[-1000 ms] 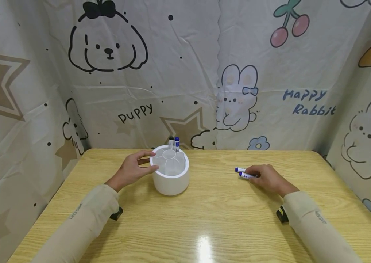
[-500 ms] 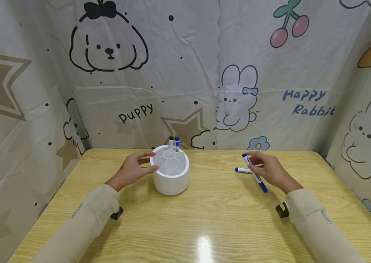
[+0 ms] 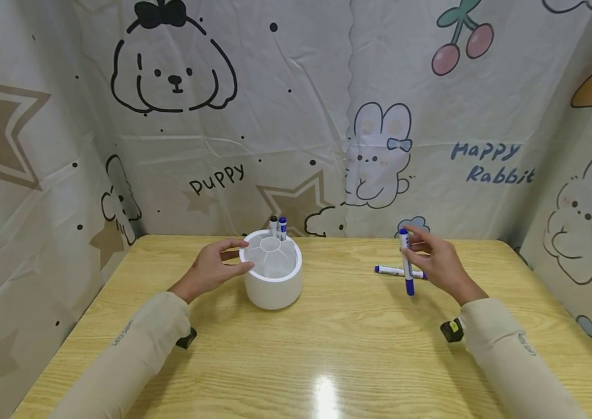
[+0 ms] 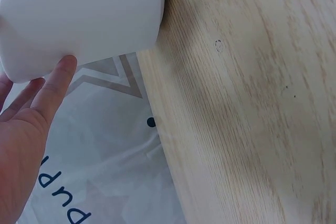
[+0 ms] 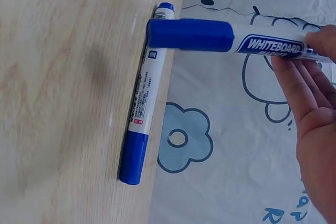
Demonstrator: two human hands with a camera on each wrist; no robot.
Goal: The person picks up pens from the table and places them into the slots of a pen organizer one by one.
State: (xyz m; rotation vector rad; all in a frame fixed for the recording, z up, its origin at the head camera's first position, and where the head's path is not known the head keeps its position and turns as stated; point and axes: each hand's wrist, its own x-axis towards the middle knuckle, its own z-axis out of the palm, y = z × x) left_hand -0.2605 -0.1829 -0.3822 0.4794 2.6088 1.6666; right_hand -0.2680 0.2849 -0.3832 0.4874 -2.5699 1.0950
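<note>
A round white pen holder point(image 3: 273, 294) with clear dividers stands on the table. A black-ended marker point(image 3: 273, 227) and a blue-ended marker point(image 3: 282, 228) stand in its back compartments. My left hand point(image 3: 212, 269) holds the holder's left side, thumb and fingers at the rim; in the left wrist view one finger point(image 4: 62, 77) lies along its wall. My right hand point(image 3: 439, 262) pinches a blue whiteboard marker point(image 5: 262, 39) near its top end, nearly upright, large blue cap down. Behind it, another blue marker point(image 5: 149, 85) lies on the table.
The wood-grain table point(image 3: 327, 349) reaches back to a printed cloth point(image 3: 296, 116) hanging behind and along both sides. A small black device point(image 3: 452, 330) sits at the right cuff, another point(image 3: 187, 338) at the left.
My right hand has lifted one of the two lying blue markers and turned it from lying to nearly upright. The left hand and the pen holder have stayed in place.
</note>
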